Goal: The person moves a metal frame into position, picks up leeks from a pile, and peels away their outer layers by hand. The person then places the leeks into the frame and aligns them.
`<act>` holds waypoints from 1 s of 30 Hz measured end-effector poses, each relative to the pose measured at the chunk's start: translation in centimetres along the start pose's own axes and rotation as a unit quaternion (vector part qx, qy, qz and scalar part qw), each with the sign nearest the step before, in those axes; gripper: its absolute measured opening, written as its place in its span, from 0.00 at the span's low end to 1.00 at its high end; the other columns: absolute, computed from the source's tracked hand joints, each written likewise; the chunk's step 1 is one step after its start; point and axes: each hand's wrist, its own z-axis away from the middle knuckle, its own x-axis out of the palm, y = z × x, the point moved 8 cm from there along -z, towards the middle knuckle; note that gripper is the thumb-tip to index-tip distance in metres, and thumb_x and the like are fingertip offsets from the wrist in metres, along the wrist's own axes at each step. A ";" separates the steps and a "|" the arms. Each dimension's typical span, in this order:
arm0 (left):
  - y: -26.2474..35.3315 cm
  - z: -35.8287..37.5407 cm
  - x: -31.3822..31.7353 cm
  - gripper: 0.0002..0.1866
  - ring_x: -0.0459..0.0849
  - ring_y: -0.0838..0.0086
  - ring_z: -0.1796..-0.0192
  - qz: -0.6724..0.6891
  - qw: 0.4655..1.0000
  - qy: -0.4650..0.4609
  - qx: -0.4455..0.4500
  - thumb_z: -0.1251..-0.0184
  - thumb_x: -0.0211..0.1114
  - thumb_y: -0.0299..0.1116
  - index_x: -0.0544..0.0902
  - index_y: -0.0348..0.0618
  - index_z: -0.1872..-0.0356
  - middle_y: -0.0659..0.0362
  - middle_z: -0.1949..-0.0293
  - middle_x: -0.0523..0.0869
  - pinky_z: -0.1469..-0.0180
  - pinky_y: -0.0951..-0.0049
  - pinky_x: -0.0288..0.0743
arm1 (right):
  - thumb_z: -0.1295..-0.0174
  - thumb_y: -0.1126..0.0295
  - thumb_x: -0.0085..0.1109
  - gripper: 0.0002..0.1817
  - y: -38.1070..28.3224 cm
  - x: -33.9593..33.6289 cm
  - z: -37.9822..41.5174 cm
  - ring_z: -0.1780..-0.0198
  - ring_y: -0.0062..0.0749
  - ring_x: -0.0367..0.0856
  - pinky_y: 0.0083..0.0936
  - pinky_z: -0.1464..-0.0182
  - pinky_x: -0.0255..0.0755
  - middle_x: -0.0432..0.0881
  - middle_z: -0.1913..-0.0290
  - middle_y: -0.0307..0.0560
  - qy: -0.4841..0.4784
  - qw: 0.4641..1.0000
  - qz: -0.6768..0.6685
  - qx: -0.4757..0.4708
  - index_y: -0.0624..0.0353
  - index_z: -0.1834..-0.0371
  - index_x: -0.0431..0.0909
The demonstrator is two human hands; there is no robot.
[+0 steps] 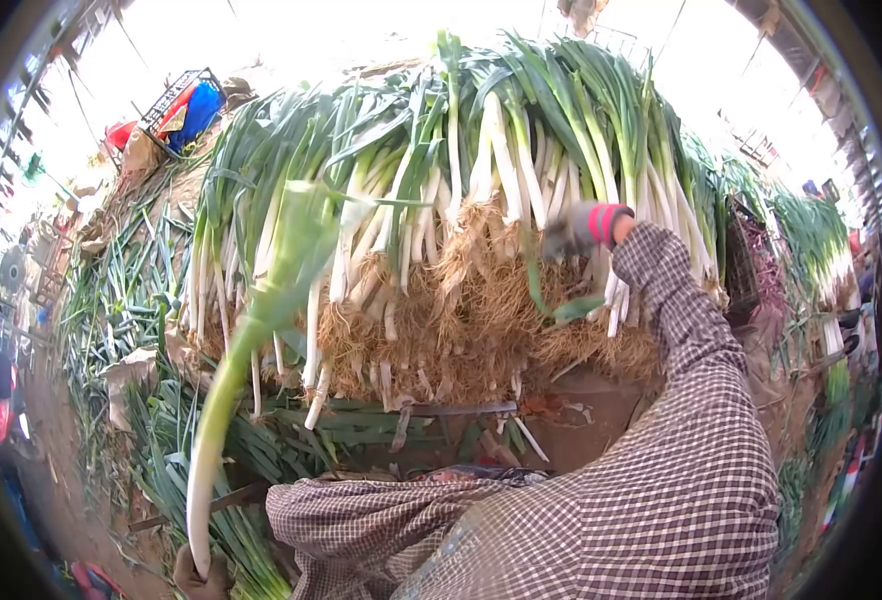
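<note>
Leek (246, 350) in my left hand (201, 578), one long stalk, held at the white root end down at the bottom edge of the head view. Left grip is closed around the base; glove looks brownish, mostly cut off by the frame. The stalk runs up and to the right from that grip, green top blurred, and its tip lies across the front of the stacked pile (461, 200).

Right hand (583, 228) is up at the pile's right side, grey glove with a red cuff, checked sleeve (691, 400) stretched out to it. It sits against the white shanks just above the root mass. Fingers look curled into the stalks, but I can't tell whether that grip has closed on one or only rests there.

My take on doing this well: keep the left hold low on the firm white part, not the leaves. With the right, take one shank near the roots and pull straight out along the stalk, so neighbours don't slide off the stack.

Pile lies roots toward me, greens away. Loose leeks (121, 300) litter the ground to its left; blue and red crate (186, 105) at upper left.
</note>
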 end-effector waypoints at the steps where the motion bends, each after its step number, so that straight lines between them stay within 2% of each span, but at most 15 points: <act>1: 0.8 0.1 0.7 0.15 0.83 0.72 0.63 0.035 0.999 0.016 -0.019 0.32 0.68 0.29 0.82 0.32 0.48 0.59 0.66 0.86 0.59 0.69 0.77 | 0.34 0.49 0.58 0.31 1.5 -2.4 -3.0 0.39 0.42 0.80 0.39 0.35 0.72 0.81 0.39 0.53 0.073 0.993 -0.061 0.064 0.48 0.29 0.71; 2: 1.1 -0.1 1.3 0.15 0.83 0.71 0.62 0.071 0.996 0.034 -0.037 0.32 0.67 0.30 0.81 0.31 0.48 0.57 0.65 0.86 0.57 0.69 0.77 | 0.33 0.37 0.50 0.38 1.9 -5.4 -2.8 0.39 0.42 0.80 0.40 0.33 0.71 0.82 0.40 0.56 0.255 0.957 -0.108 0.086 0.54 0.30 0.71; 3: 1.6 -1.2 2.1 0.14 0.74 0.82 0.82 0.133 0.987 0.092 0.001 0.42 0.70 0.27 0.81 0.33 0.56 0.63 0.77 0.78 0.79 0.80 0.66 | 0.39 0.26 0.46 0.51 3.3 -6.1 -4.5 0.33 0.48 0.74 0.45 0.29 0.64 0.74 0.33 0.60 0.271 0.941 -0.167 0.118 0.56 0.25 0.62; 5: 4.0 -2.2 5.1 0.13 0.75 0.84 0.79 0.165 0.981 0.098 -0.006 0.41 0.70 0.25 0.81 0.33 0.56 0.62 0.77 0.80 0.80 0.80 0.68 | 0.44 0.26 0.52 0.58 3.3 -5.6 -9.6 0.29 0.51 0.69 0.45 0.27 0.61 0.68 0.29 0.64 0.317 0.904 -0.197 0.206 0.63 0.23 0.53; 8: 5.6 -4.4 10.6 0.16 0.74 0.85 0.82 0.260 0.963 0.058 0.039 0.36 0.69 0.29 0.79 0.34 0.50 0.62 0.71 0.80 0.82 0.84 0.67 | 0.53 0.26 0.64 0.70 -1.1 -5.9 -11.4 0.23 0.57 0.55 0.55 0.24 0.52 0.50 0.21 0.62 0.257 0.885 -0.234 0.309 0.59 0.19 0.36; 9: 6.2 -5.0 12.2 0.18 0.76 0.84 0.82 0.270 0.960 0.054 0.042 0.35 0.70 0.32 0.79 0.35 0.48 0.59 0.69 0.84 0.83 0.84 0.71 | 0.53 0.32 0.69 0.70 -2.1 -5.7 -12.1 0.24 0.55 0.59 0.54 0.24 0.54 0.54 0.23 0.63 0.263 0.877 -0.248 0.318 0.62 0.20 0.35; 10: 7.0 -5.3 13.9 0.19 0.78 0.83 0.82 0.279 0.958 0.045 0.050 0.35 0.71 0.35 0.79 0.36 0.48 0.58 0.67 0.86 0.83 0.84 0.74 | 0.47 0.37 0.68 0.63 -3.7 -5.9 -10.0 0.26 0.55 0.62 0.54 0.26 0.57 0.55 0.23 0.65 0.254 0.876 -0.261 0.317 0.62 0.20 0.40; 14: 7.4 -6.7 20.9 0.17 0.77 0.84 0.82 0.352 0.934 -0.053 0.010 0.34 0.71 0.37 0.80 0.36 0.52 0.61 0.71 0.84 0.82 0.83 0.76 | 0.46 0.42 0.68 0.57 -3.6 -7.0 -10.3 0.28 0.55 0.65 0.51 0.28 0.62 0.58 0.25 0.65 0.258 0.885 -0.272 0.276 0.66 0.23 0.47; 19: 5.4 -7.3 26.8 0.13 0.75 0.85 0.81 0.361 0.917 -0.162 -0.048 0.34 0.71 0.33 0.80 0.37 0.55 0.66 0.75 0.78 0.79 0.83 0.73 | 0.43 0.49 0.69 0.50 -1.3 -7.5 -9.2 0.31 0.54 0.69 0.48 0.32 0.68 0.61 0.27 0.66 0.260 0.887 -0.375 0.073 0.70 0.27 0.55; 21: 4.8 -6.6 27.9 0.13 0.77 0.83 0.79 0.382 0.906 -0.179 -0.048 0.33 0.70 0.32 0.80 0.37 0.53 0.66 0.74 0.79 0.78 0.81 0.74 | 0.42 0.51 0.69 0.47 -2.4 -6.2 -6.0 0.32 0.54 0.70 0.47 0.33 0.71 0.63 0.27 0.66 0.229 0.816 -0.531 -0.012 0.71 0.28 0.59; 22: 4.7 -6.6 28.5 0.14 0.78 0.83 0.77 0.403 0.894 -0.186 -0.056 0.33 0.70 0.31 0.79 0.37 0.52 0.65 0.72 0.79 0.77 0.82 0.74 | 0.37 0.60 0.64 0.38 -4.9 -4.6 -1.1 0.33 0.58 0.71 0.45 0.33 0.72 0.63 0.28 0.70 0.197 0.715 -0.667 0.072 0.76 0.32 0.62; 24: 6.9 -6.0 29.6 0.16 0.81 0.80 0.73 0.413 0.873 -0.254 -0.059 0.33 0.68 0.29 0.77 0.37 0.48 0.63 0.69 0.81 0.71 0.80 0.77 | 0.33 0.63 0.59 0.37 -7.1 -2.0 1.3 0.33 0.61 0.71 0.41 0.38 0.78 0.63 0.30 0.77 0.196 0.715 -0.671 0.004 0.82 0.32 0.57; 28: 12.2 -3.4 33.7 0.25 0.83 0.71 0.52 0.467 0.774 -0.419 -0.088 0.30 0.64 0.28 0.69 0.40 0.34 0.56 0.52 0.81 0.50 0.71 0.79 | 0.40 0.74 0.64 0.37 -14.8 9.4 3.6 0.43 0.47 0.80 0.32 0.38 0.77 0.75 0.42 0.63 0.200 0.681 -0.704 -0.020 0.63 0.29 0.58; 29: 12.0 -3.2 34.8 0.25 0.81 0.71 0.48 0.461 0.770 -0.426 -0.117 0.29 0.63 0.28 0.68 0.40 0.33 0.57 0.49 0.81 0.47 0.71 0.77 | 0.44 0.70 0.73 0.35 -16.8 12.8 3.2 0.46 0.40 0.80 0.33 0.39 0.76 0.79 0.47 0.55 0.230 0.632 -0.738 -0.051 0.69 0.38 0.63; 30: 11.5 -3.3 36.0 0.26 0.79 0.72 0.44 0.456 0.766 -0.429 -0.144 0.28 0.62 0.28 0.67 0.40 0.32 0.58 0.46 0.80 0.45 0.71 0.76 | 0.43 0.73 0.72 0.36 -18.2 16.4 2.6 0.44 0.39 0.79 0.32 0.40 0.76 0.78 0.44 0.54 0.182 0.692 -0.698 0.028 0.69 0.35 0.61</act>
